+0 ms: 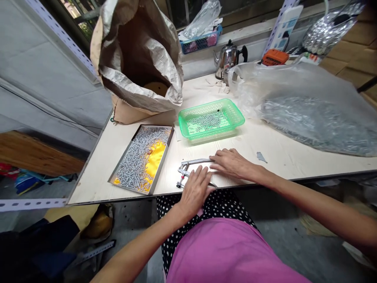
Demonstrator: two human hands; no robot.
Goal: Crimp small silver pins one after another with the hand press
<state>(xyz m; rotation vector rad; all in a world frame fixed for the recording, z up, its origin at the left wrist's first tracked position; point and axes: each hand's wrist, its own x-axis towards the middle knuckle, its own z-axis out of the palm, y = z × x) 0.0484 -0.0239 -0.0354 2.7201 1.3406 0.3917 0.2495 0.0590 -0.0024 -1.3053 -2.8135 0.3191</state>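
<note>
A metal hand tool [196, 161] with two long handles, a coil spring and a small red part lies near the table's front edge. My left hand [194, 189] rests over its lower handle, fingers stretched out and thumb apart. At the end of the upper handle, my right hand [231, 163] has its fingers bent around the tip; its thumb is hidden. To the left is a shallow tray [160, 173] of small silvery metal pins over yellow cloth. Behind the tool, a green plastic basket [229, 127] contains more such pins.
A large open paper sack [132, 94] stands at the back left. On the right lies a big clear plastic bag [318, 122] of metal pieces. A kettle [229, 61], an orange battery-like block [275, 57] and a blue basket [200, 42] are along the back. A grey scrap [261, 157] lies right of my hands.
</note>
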